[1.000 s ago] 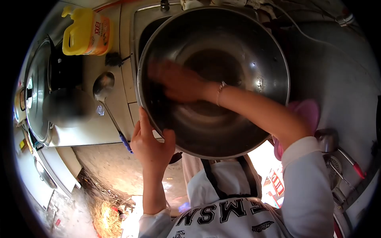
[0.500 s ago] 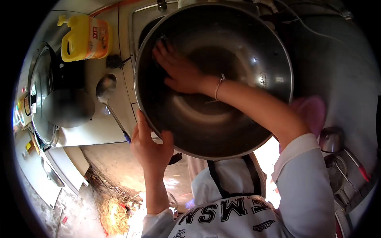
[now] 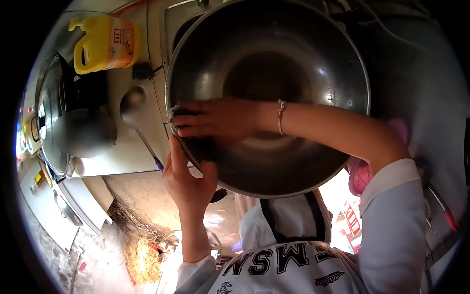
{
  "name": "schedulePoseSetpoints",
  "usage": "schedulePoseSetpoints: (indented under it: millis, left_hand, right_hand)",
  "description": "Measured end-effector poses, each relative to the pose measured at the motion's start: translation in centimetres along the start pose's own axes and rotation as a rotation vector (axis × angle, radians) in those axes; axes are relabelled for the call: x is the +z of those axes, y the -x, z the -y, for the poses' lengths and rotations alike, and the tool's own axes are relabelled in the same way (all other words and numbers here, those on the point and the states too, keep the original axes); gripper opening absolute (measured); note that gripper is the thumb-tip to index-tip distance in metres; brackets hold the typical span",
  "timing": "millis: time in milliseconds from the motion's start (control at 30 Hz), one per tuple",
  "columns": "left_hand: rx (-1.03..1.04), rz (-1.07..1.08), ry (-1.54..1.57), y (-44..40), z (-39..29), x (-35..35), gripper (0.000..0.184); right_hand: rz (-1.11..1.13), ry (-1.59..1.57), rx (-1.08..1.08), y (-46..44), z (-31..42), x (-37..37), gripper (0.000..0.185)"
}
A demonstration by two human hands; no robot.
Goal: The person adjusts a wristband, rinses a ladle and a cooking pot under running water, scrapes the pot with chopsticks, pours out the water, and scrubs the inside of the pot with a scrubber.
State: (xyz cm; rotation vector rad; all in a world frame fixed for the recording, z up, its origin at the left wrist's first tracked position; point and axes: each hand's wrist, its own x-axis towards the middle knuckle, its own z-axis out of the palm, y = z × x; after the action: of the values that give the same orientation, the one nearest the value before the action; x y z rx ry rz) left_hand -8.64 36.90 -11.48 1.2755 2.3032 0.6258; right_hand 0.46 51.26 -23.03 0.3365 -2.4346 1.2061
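Observation:
A large round metal basin is tilted in front of me, its dark inside facing up. My left hand grips its lower left rim, thumb inside and fingers toward the outer side. Across the basin reaches my right hand, wearing a bracelet, its fingers pressed against the inner left wall near the rim. Under those fingertips a greyish, frizzy steel wool scrubber shows at the edge; the rest of it is hidden by the hand.
On the counter left of the basin stand a yellow detergent jug and a ladle. A glass-lidded pan is farther left. Behind the basin is a sink edge. A pink item and a red-handled utensil lie at right.
My right hand has moved from the upper left inside wall down to the left rim, near my left hand. The basin has shifted slightly; my left hand keeps its grip.

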Motion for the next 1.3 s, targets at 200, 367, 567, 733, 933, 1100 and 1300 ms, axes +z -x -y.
schedulePoseSetpoints:
  millis: [200,367,567,733,933,1100,1300]
  left_hand:
    - [0.018,-0.012,0.024,-0.3,0.1,0.0,0.066]
    - [0.040,-0.035,0.044,-0.3,0.3,0.3,0.066]
    - [0.113,-0.086,0.029,-0.5,0.3,0.6,0.066]
    - [0.088,-0.066,0.013,-0.8,-0.1,0.2,0.066]
    - [0.096,-0.093,0.041,-0.5,0.6,0.5,0.067]
    - [0.061,-0.141,0.064,-0.6,0.0,0.6,0.066]
    - [0.060,-0.060,0.075,-1.5,0.3,0.0,0.067]
  right_hand:
    - [-0.709,0.709,0.850,-2.5,-5.6,-2.4,0.069]
    - [-0.320,0.744,0.530,-1.3,-4.9,-2.5,0.076]
    - [0.143,0.180,0.244,1.6,0.8,-0.1,0.068]
    - [0.428,0.276,0.196,1.0,0.0,-2.9,0.062]
    - [0.502,1.025,0.364,4.2,-6.6,-12.0,0.060]
    - [1.021,1.261,0.891,10.5,3.5,-14.8,0.050]
    - [1.046,1.334,0.706,7.6,0.4,-16.5,0.051]
